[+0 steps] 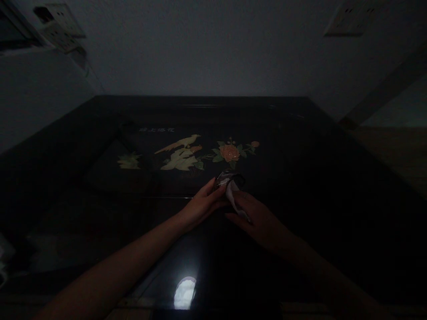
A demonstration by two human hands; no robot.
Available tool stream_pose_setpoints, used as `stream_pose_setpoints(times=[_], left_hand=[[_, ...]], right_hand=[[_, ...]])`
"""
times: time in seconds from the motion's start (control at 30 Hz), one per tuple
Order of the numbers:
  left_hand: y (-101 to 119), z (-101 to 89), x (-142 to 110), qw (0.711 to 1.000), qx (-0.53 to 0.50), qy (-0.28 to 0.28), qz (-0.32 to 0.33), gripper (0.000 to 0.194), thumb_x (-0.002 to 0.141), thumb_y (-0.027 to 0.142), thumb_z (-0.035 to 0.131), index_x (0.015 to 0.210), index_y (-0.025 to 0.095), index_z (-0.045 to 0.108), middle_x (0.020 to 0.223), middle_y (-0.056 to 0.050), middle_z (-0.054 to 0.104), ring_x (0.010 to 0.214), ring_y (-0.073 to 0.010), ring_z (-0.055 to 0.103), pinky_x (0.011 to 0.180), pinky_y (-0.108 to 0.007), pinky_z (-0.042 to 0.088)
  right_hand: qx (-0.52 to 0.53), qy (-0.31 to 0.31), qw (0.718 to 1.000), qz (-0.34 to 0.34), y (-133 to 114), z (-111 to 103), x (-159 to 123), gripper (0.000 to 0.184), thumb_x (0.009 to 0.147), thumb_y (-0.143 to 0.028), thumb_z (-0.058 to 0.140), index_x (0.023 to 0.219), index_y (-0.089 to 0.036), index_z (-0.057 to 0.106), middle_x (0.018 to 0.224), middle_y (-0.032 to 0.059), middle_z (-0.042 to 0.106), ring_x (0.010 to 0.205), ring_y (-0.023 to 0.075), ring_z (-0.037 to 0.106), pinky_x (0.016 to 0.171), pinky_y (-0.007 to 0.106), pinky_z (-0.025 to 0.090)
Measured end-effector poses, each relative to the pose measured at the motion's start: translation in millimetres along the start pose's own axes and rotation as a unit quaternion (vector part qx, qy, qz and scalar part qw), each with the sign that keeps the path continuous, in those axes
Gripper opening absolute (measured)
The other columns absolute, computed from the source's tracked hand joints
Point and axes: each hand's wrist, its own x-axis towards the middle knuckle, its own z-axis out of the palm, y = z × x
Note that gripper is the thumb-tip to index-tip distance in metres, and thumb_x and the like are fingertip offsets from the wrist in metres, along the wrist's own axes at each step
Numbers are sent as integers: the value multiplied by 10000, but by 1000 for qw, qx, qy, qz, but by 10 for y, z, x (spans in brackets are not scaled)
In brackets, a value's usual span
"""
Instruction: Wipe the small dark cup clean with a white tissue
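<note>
Over the dark tabletop (207,240), my left hand (211,199) is closed around a shiny, see-through object (225,176) that looks like a glass cup with a dark curved loop like a handle on its right side. My right hand (255,215) pinches a white cloth or tissue (233,200), whose upper end reaches the cup's mouth. Dim light hides the cup's lower part and some of the fingers. Both hands meet just in front of the table's flower picture (229,153).
The glossy black table bears an inlaid bird and rock picture (182,153) and reflects a bright light near its front edge. Behind it stands a pale wall (207,49) with power sockets (62,31) at the left and another socket (348,18) at the right.
</note>
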Motion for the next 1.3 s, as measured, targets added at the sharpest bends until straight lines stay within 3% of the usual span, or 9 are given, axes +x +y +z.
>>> stream_pose_setpoints(times=[0.27,0.43,0.57,0.77,1.0,1.13,1.3], left_hand=[[15,25,-10,1000,-7,-4,-2,325,818,275,643,1138,217,618,1208,-81,616,1120,-236,566,963,-381,443],[10,16,2,1000,-10,-14,4,330,833,272,626,1161,234,612,1254,-76,595,1159,-239,543,988,-395,428],[13,21,3,1000,-11,-11,4,318,832,271,628,1147,228,616,1235,-76,605,1143,-236,551,971,-387,440],[9,15,-4,1000,2,-2,2,284,829,281,632,1108,224,622,1183,-64,624,1088,-219,575,891,-333,479],[7,23,-7,1000,12,14,-3,319,795,310,670,1097,218,621,1126,-54,641,1021,-201,596,874,-306,468],[18,35,-11,1000,11,16,-8,353,786,317,676,1119,218,614,1146,-64,633,1053,-217,585,891,-317,458],[13,24,-11,1000,11,14,-9,343,792,311,671,1118,222,615,1152,-63,629,1071,-224,577,908,-336,456]], right_hand=[[-243,24,968,-61,55,-16,25,425,865,-244,573,1274,-135,533,1303,157,569,1232,291,507,1005,468,450],[-290,15,955,-64,75,5,30,490,852,-210,590,1325,-138,488,1370,157,512,1306,302,426,1032,502,413],[-240,14,969,-51,82,19,20,489,853,-220,584,1326,-137,487,1350,165,525,1284,290,454,1027,470,431],[-54,-4,999,1,-8,4,1,450,874,-285,555,1292,-128,501,1303,163,548,1233,272,495,1030,452,424],[203,-11,977,70,-136,-86,10,465,869,-352,553,1296,-183,481,1287,108,577,1172,251,554,975,404,461],[213,4,973,84,-148,-69,2,507,855,-370,560,1319,-193,463,1306,105,568,1184,264,547,967,408,464],[143,7,988,60,-110,-30,8,408,870,-288,548,1261,-178,507,1252,111,598,1140,244,573,951,394,475]])
